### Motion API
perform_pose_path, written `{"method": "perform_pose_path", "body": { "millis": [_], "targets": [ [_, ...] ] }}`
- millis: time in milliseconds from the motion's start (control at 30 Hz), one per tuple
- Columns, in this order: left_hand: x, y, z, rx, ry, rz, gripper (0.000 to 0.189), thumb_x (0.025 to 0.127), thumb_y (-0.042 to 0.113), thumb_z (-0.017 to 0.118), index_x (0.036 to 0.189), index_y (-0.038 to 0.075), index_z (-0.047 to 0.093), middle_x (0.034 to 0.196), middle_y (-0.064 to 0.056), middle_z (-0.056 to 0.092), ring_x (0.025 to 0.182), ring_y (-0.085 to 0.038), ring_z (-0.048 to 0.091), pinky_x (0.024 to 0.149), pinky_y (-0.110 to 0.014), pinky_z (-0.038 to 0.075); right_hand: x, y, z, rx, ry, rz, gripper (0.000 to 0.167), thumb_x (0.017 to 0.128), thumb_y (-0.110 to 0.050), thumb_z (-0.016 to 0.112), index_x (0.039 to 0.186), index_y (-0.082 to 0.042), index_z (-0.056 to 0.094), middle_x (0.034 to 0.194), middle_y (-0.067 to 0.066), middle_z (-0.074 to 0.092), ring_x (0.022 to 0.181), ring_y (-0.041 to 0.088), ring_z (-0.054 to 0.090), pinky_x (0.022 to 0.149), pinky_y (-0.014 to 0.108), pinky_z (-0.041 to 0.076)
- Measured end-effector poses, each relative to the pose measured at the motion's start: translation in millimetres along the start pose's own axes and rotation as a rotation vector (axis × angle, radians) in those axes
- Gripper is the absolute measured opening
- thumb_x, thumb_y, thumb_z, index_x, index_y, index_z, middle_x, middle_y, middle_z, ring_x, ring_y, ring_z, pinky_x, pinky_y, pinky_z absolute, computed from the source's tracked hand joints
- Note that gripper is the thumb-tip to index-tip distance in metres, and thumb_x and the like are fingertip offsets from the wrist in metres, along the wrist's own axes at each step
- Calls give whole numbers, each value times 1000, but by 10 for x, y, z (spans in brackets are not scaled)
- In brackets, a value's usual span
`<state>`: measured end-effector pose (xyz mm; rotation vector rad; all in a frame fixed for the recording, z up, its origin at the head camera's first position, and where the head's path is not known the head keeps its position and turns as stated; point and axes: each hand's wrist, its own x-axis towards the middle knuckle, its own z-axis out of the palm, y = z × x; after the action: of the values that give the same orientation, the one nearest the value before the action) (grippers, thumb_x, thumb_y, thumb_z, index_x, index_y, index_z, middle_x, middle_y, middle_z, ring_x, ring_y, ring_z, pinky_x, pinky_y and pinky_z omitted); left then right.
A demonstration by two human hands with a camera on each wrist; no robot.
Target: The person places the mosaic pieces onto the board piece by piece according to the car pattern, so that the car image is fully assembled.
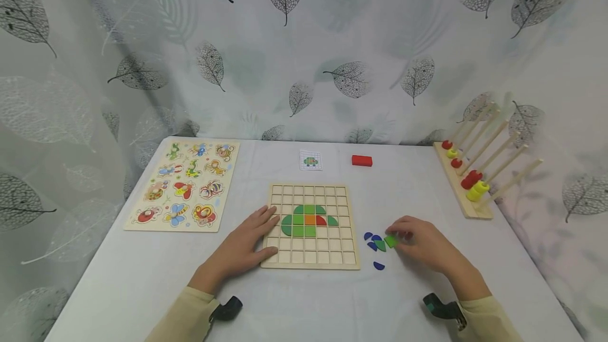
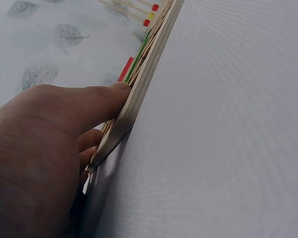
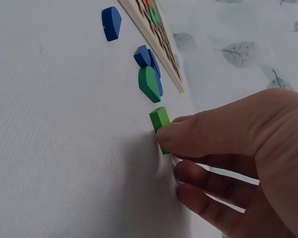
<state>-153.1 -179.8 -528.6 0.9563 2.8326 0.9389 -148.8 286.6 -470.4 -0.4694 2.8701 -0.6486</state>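
Observation:
My left hand (image 1: 242, 241) rests on the left edge of a wooden grid board (image 1: 310, 266), thumb and fingers spread along its rim. Green, orange and red pieces fill some of the board's cells, forming a turtle-like shape. To the right of the board, my right hand (image 1: 423, 244) pinches a light green square block (image 3: 160, 116) between thumb and fingers, at the tabletop. Beside it lie a dark green rounded piece (image 3: 148, 83) and several blue half-round pieces (image 3: 111, 23). My other right fingers curl loosely below the thumb.
A small pattern card (image 1: 311, 161) and a red block (image 1: 362, 160) lie behind the board. An insect puzzle board (image 1: 229, 173) is at the left. At the right stands a wooden peg rack (image 1: 483, 213) with red and yellow beads. A leaf-print curtain (image 1: 266, 67) hangs behind.

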Motion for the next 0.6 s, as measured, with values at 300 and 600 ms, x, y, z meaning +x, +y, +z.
{"method": "perform_pose_path", "body": {
  "millis": [300,600],
  "targets": [
    [2,-17,1,-4,7,9,77,101,45,74,165,9,48,176,-6,33,164,-30,22,127,-58,30,20,7,24,0,2,29,27,87,-5,89,110,-16,81,111,-3,72,97,17,64,91,47,62],
    [5,-20,1,-10,4,11,78,101,46,73,165,9,48,176,-5,34,164,-29,22,127,-57,30,38,40,92,-44,53,24,27,88,-10,90,113,-14,82,107,-5,73,94,16,64,89,47,61]
  ]
}}
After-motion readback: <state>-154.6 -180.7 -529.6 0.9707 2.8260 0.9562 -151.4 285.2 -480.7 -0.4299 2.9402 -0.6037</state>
